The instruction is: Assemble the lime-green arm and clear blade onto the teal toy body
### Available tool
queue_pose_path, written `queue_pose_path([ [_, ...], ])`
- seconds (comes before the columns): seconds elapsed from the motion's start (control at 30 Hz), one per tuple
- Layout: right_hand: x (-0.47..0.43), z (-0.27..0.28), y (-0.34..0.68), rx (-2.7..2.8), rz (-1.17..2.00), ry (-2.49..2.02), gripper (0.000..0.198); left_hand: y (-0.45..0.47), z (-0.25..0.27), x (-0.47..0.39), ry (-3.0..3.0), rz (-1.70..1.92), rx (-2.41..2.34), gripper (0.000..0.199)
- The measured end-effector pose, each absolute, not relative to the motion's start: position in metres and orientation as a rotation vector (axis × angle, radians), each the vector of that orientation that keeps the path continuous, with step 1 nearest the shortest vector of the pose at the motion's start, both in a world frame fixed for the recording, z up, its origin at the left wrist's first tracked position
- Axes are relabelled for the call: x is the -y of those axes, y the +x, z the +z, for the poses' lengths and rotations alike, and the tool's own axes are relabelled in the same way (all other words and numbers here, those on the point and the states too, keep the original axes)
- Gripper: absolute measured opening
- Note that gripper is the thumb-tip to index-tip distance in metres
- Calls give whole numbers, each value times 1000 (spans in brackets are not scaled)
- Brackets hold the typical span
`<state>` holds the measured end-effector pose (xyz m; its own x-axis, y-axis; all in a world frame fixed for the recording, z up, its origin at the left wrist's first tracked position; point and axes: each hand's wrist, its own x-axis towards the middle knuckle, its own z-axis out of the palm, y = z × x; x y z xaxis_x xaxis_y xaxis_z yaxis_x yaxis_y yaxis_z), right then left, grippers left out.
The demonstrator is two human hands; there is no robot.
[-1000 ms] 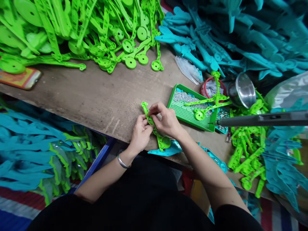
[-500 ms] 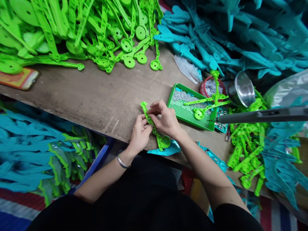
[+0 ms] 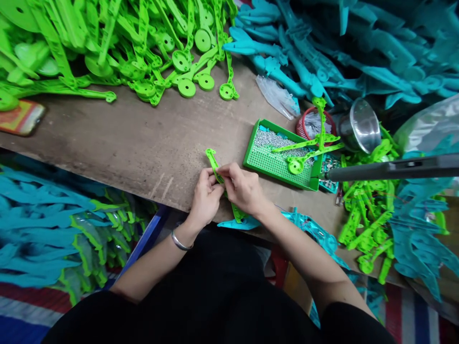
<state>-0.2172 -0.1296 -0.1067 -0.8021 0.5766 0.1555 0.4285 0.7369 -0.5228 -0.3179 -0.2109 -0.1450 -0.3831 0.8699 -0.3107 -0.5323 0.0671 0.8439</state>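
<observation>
Near the table's front edge, a long lime-green plastic part (image 3: 212, 160) slants between my hands. My left hand (image 3: 206, 198) is closed around its middle from the left, a metal bangle on the wrist. From the right, my right hand (image 3: 244, 188) is closed with thumb and fingertips on the same part; anything small between those fingers is hidden. The part's lower end shows below my right hand, over a blue plastic piece (image 3: 244, 223) lying at the table edge. My right hand covers much of the part.
A green perforated tray (image 3: 251, 155) of screws stands right of my hands, with green parts across it. Behind it are a red basket (image 3: 304, 129) and a metal bowl (image 3: 362, 126). A dark tool (image 3: 394, 170) reaches in from the right. Heaped green parts (image 3: 143, 52) and blue parts (image 3: 304, 57) line the back.
My right hand has come down over the green part and covers more of its lower half. The left hand keeps its hold. The whole view has shifted slightly.
</observation>
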Motion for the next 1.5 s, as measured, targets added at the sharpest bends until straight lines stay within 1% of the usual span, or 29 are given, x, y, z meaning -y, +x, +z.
queue_pose_path([
  [0.13,133,-106,-219,2664,616,-794,16,-318,-145,210,374,1578,-1188,34],
  [0.23,142,-100,-224,2838,448,-764,23,-318,-146,211,444,1602,-1233,28],
  [0.3,143,-96,-226,2929,422,-741,26,-319,-147,212,487,1602,-1269,26],
  [0.37,137,-93,-225,2903,600,-756,22,-319,-148,211,453,1584,-1256,30],
  [0.47,121,-88,-213,2629,988,-832,31,-319,-145,210,352,1512,-1185,39],
  [0.53,115,-81,-199,2446,1050,-935,33,-320,-142,209,336,1465,-1173,40],
  [0.67,127,-65,-172,2439,922,-1151,26,-321,-135,209,335,1439,-1206,39],
  [0.8,159,-65,-160,2592,843,-1128,24,-321,-132,209,351,1423,-1242,39],
  [0.97,185,-81,-163,2678,486,-1163,21,-322,-127,211,381,1371,-1262,45],
  [1.03,191,-87,-165,2672,416,-1170,22,-322,-125,213,416,1343,-1270,51],
  [1.13,197,-92,-169,2634,397,-1199,25,-322,-124,215,501,1315,-1290,67],
  [1.2,201,-93,-171,2622,408,-1233,24,-322,-126,215,531,1319,-1299,74],
  [1.33,206,-94,-173,2634,456,-1261,25,-322,-130,214,555,1327,-1291,75],
  [1.5,206,-98,-167,2528,519,-1325,22,-323,-133,214,580,1321,-1291,71],
])
